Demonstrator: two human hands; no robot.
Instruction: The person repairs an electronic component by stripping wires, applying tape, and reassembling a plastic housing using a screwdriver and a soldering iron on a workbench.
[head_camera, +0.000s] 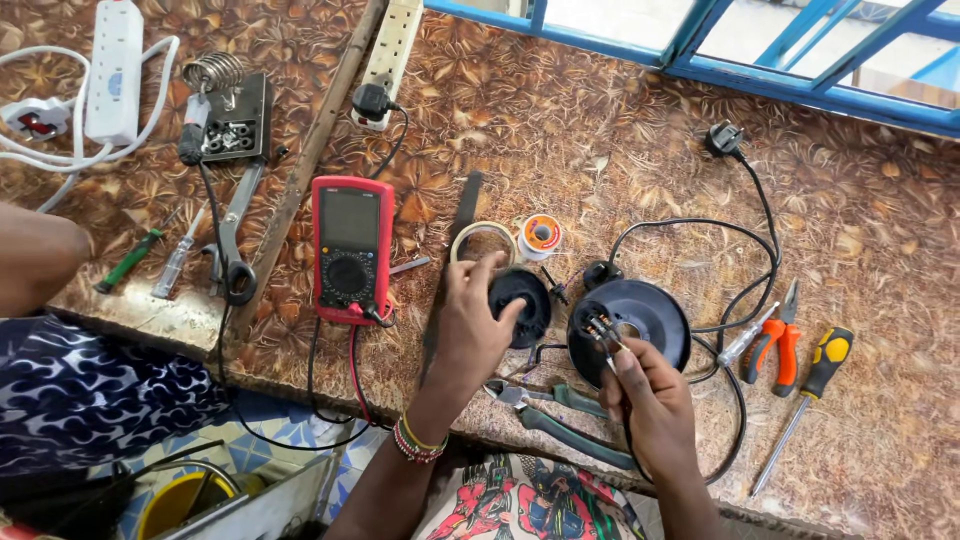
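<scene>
— What did the fingers have hold of?

— The left hand (470, 325) had its fingers curled over a small black round cap (524, 305), gripping its near edge; the right hand (650, 395) pinched a bundle of thin wires (598, 328) between thumb and fingertips, closed tight on them.

— And where did those things sit?

— The cap rested on the brown patterned table (620, 150), just beside a black round base (635, 325); the wires rose from the left part of that base; its black cord (745, 250) looped off to the right and up to a plug (724, 137).

— What lay round about?

— Grey-handled pliers (560, 415) lay just below the hands; a tape roll (482, 240) and a spool of solder (541, 235) sat above the cap; a red meter (351, 248) stood to the left; orange pliers (780, 340) and a yellow-handled screwdriver (815, 375) lay to the right.
</scene>
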